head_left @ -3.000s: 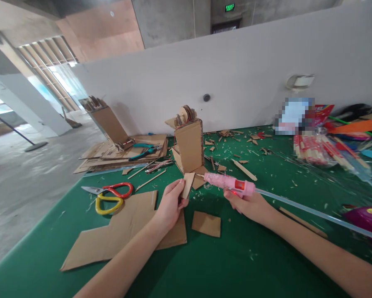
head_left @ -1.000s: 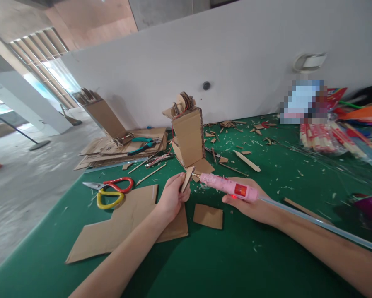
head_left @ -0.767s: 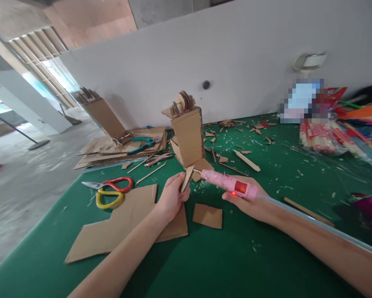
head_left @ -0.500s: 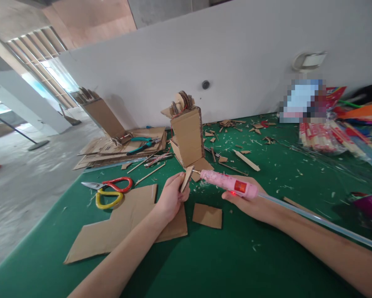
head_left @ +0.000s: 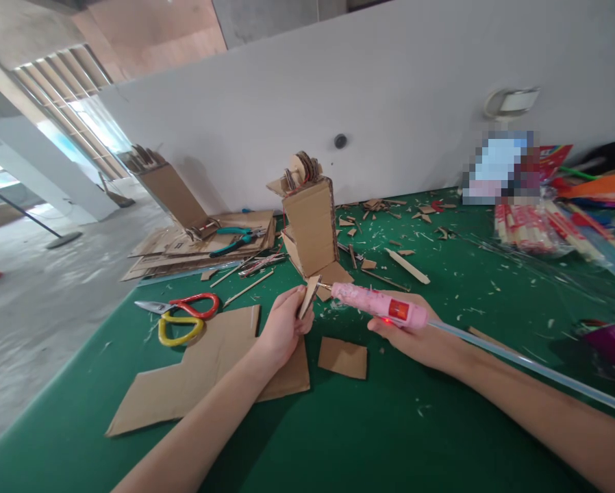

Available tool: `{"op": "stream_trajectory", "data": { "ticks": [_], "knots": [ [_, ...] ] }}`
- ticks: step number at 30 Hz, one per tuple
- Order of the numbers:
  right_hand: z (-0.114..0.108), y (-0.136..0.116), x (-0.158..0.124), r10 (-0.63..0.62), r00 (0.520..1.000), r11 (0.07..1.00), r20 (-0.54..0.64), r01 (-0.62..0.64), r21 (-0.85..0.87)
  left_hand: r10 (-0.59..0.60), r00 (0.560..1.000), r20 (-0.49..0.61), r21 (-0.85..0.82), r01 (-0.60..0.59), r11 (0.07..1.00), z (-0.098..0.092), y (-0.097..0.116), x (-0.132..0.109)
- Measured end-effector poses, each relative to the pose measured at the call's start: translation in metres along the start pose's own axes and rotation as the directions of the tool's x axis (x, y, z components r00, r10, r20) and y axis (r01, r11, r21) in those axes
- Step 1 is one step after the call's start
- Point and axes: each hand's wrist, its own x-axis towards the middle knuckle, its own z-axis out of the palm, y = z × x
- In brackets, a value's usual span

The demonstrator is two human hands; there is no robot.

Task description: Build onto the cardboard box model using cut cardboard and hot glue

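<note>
Between the fingers of my left hand [head_left: 285,327] is a small piece of cardboard [head_left: 309,296], held tilted on edge. My right hand [head_left: 407,329] is wrapped round a pink hot glue gun [head_left: 377,305], whose red light glows. Its metal nozzle touches or nearly touches the edge of the cardboard piece; I cannot tell which. A long clear glue stick [head_left: 523,361] sticks out of the gun's back over my right forearm. Just behind the nozzle stands a cardboard structure [head_left: 310,226] with round discs on top. A small cardboard rectangle [head_left: 342,357] lies between my forearms.
A larger cut cardboard sheet [head_left: 209,359] lies under my left forearm, beside scissors [head_left: 179,316] with red and yellow handles. Teal pliers [head_left: 238,239] rest on stacked cardboard [head_left: 148,257] at the back left. Scraps and a pale wooden stick [head_left: 407,265] litter the green table [head_left: 379,438].
Almost nothing differs. The glue gun has shifted very slightly, with its nozzle still at the cardboard piece's edge.
</note>
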Motion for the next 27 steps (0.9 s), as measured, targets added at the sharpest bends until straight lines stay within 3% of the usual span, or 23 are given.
{"op": "stream_trajectory", "data": {
  "ticks": [7, 12, 18, 23, 27],
  "knots": [
    [-0.0006, 0.0031, -0.0001, -0.04, 0.996, 0.999, -0.074, 0.042, 0.026, 0.007, 1.0, 0.001, 0.001, -0.007, 1.0, -0.0006, 0.0003, 0.0008],
    [-0.0005, 0.0019, 0.001, -0.085, 0.993, 0.996, -0.086, 0.081, -0.047, 0.01, 1.0, 0.008, -0.005, -0.01, 1.0, -0.0008, -0.0002, -0.0002],
    [0.001, 0.0022, 0.0018, -0.005, 0.998, 1.0, -0.069, 0.006, 0.01, 0.008, 1.0, 0.014, -0.013, -0.008, 1.0, -0.0004, 0.0003, -0.0001],
    [0.0015, 0.0022, 0.0017, 0.02, 0.994, 0.999, -0.105, -0.017, 0.036, 0.025, 1.0, 0.012, -0.005, -0.025, 1.0, -0.001, -0.0006, -0.0004],
    [0.001, 0.0013, 0.0008, 0.014, 0.998, 0.999, -0.067, -0.012, 0.03, 0.024, 1.0, 0.018, -0.011, -0.024, 1.0, -0.0016, -0.0009, -0.0004]
  ]
}}
